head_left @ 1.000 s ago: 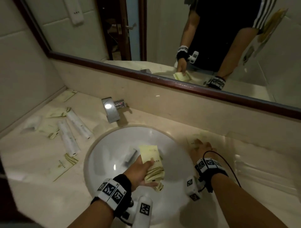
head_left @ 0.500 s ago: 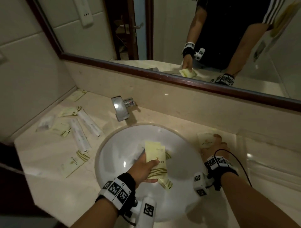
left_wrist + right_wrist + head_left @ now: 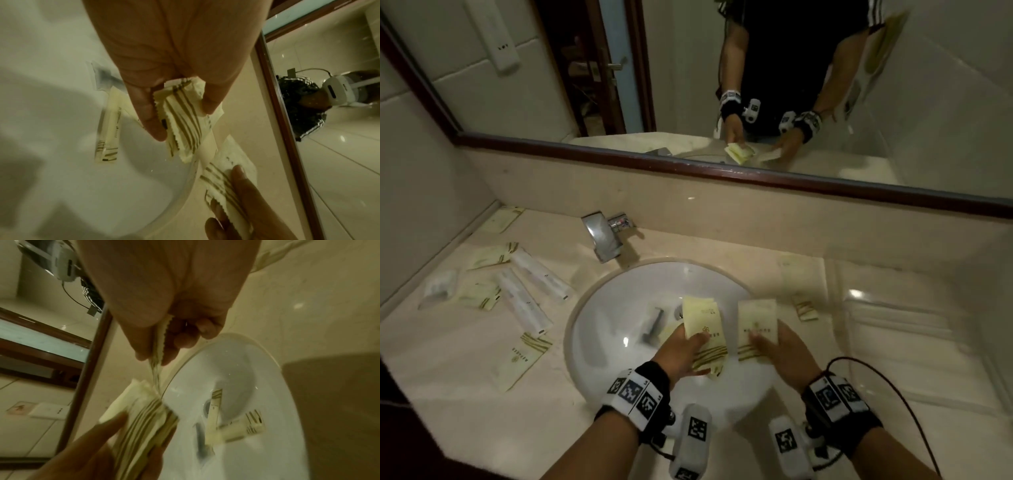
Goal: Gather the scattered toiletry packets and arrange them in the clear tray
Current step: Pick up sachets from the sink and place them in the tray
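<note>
Over the white sink (image 3: 619, 298) my left hand (image 3: 683, 353) grips a stack of pale yellow striped packets (image 3: 703, 325), thumb on top; the left wrist view shows the stack (image 3: 180, 116) pinched between thumb and fingers. Right beside it my right hand (image 3: 779, 346) pinches a single flat packet (image 3: 756, 323), seen edge-on (image 3: 158, 344) in the right wrist view. The clear tray (image 3: 914, 329) sits on the counter at the right. Several packets and long white tubes (image 3: 524, 301) lie scattered on the left counter. Another packet (image 3: 796, 287) lies between sink and tray.
A chrome tap (image 3: 602, 240) stands behind the sink. In the basin lie a dark wrapped item (image 3: 654, 322) and other packets (image 3: 238, 425). A wood-framed mirror (image 3: 722, 171) runs along the back wall. The counter's front edge is at lower left.
My right hand lifted a packet off the counter right of the sink and brought it left, next to the stack in my left hand. The left hand stayed over the basin.
</note>
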